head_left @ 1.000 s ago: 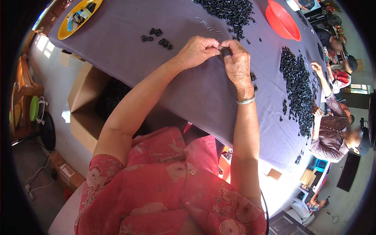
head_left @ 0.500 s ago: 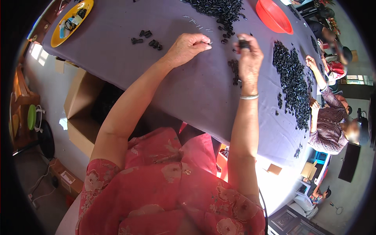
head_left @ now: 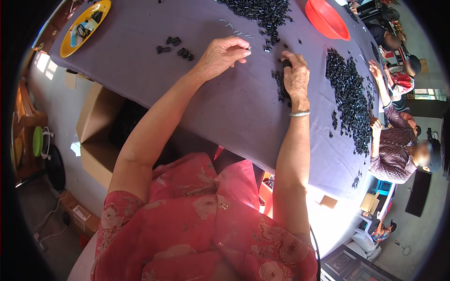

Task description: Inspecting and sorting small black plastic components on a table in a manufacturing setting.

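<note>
My left hand (head_left: 224, 57) is closed in a pinch over the purple-grey tablecloth, with a tiny greyish piece, too small to name, at its fingertips. Just beyond it lie several thin silvery pins (head_left: 233, 27). To the right, my right hand (head_left: 296, 77) has its fingers curled round a small black part (head_left: 286, 63), which the fingers partly hide. Beside and partly under that hand is a short row of black parts (head_left: 277, 84). Black pieces trail down from a large heap (head_left: 260, 10) at the far side, ending close to both hands.
Small clusters of black parts (head_left: 174, 41) lie on the left. A yellow plate (head_left: 67, 48) with odds and ends stands at the far left, a red basin (head_left: 323, 18) at the far right. Another black heap (head_left: 349, 100) spreads before co-workers (head_left: 396, 145). An open carton (head_left: 96, 117) stands below.
My right hand has come down and turned over toward the tabletop with the black part, moving slightly toward me. My left hand has shifted a little to the left, still pinching.
</note>
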{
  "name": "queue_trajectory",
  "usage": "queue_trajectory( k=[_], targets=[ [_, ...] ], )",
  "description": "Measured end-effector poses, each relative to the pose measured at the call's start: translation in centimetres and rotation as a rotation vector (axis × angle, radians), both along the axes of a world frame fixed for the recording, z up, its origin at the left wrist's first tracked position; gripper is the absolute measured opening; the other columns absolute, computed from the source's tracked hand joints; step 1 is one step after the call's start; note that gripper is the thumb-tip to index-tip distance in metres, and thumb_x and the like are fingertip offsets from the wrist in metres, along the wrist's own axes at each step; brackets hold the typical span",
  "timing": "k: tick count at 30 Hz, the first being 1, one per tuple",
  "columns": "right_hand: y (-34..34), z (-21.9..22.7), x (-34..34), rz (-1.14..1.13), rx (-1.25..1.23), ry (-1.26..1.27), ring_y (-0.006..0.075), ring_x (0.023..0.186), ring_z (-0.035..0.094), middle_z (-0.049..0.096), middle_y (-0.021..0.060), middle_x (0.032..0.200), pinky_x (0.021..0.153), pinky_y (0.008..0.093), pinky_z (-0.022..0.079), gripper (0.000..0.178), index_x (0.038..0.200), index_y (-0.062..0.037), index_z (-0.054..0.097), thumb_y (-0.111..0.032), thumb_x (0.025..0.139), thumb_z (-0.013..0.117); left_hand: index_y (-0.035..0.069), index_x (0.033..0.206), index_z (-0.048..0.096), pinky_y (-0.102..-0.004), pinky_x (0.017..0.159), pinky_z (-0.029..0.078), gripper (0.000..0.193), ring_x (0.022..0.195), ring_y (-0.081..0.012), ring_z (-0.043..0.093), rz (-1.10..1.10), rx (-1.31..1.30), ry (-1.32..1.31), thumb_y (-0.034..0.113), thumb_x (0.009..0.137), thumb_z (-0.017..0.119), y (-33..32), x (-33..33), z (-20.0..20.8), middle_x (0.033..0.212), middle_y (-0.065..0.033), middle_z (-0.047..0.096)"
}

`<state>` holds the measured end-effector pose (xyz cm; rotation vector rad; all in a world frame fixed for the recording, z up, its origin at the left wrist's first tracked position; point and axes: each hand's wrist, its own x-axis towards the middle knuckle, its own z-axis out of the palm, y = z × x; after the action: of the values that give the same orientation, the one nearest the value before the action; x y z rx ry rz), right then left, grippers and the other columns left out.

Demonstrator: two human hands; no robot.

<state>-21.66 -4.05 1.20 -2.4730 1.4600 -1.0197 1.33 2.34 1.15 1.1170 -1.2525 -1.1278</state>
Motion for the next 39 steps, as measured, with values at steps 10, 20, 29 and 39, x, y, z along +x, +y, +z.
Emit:
queue_trajectory(
  k=[10,20,29,39],
  targets=[
    [0.5,0.5,1.2,-0.049,-0.049,0.139,0.0292,0.084,0.061,0.063,0.0105,0.089,0.079,0.0366,0.049,0.024,0.088,-0.0062,0.066,0.001,0.068,0.054,0.003,0.092,0.066,-0.0212,0.057,0.045,0.013,0.075,-0.0123,0.065,-0.001,-0.063,0.136,0.010,0.082,0.071,-0.5,0.5,-0.5,0.085,-0.0029,0.065],
    [0.4,-0.2,1.5,0.045,0.072,-0.119,0.0177,0.076,0.065,0.066,0.0076,0.085,0.073,0.0271,0.050,0.035,0.095,-0.0044,0.066,0.007,0.068,0.047,0.006,0.088,0.063,-0.0209,0.057,0.044,0.009,0.072,-0.0096,0.063,-0.074,-0.030,0.143,0.011,0.083,0.069,-0.2,0.6,-0.2,0.082,-0.0006,0.063],
    [1.0,0.4,2.9,0.135,0.335,-0.316,0.0137,0.087,0.065,0.069,0.0083,0.094,0.079,0.0251,0.049,0.033,0.098,-0.0014,0.065,0.009,0.074,0.047,0.006,0.090,0.062,-0.0210,0.059,0.044,0.010,0.072,-0.0084,0.062,-0.042,-0.056,0.181,0.012,0.084,0.068,-0.7,0.6,-0.6,0.083,0.0007,0.061],
    [0.0,0.5,3.9,0.019,0.046,-0.003,0.0285,0.090,0.063,0.063,0.0094,0.096,0.083,0.0342,0.050,0.038,0.099,-0.0096,0.066,0.008,0.070,0.049,0.005,0.095,0.066,-0.0227,0.062,0.046,0.013,0.078,-0.0109,0.063,-0.044,-0.030,0.147,0.013,0.085,0.066,-0.8,0.5,-1.1,0.091,-0.0020,0.063]
  ],
)
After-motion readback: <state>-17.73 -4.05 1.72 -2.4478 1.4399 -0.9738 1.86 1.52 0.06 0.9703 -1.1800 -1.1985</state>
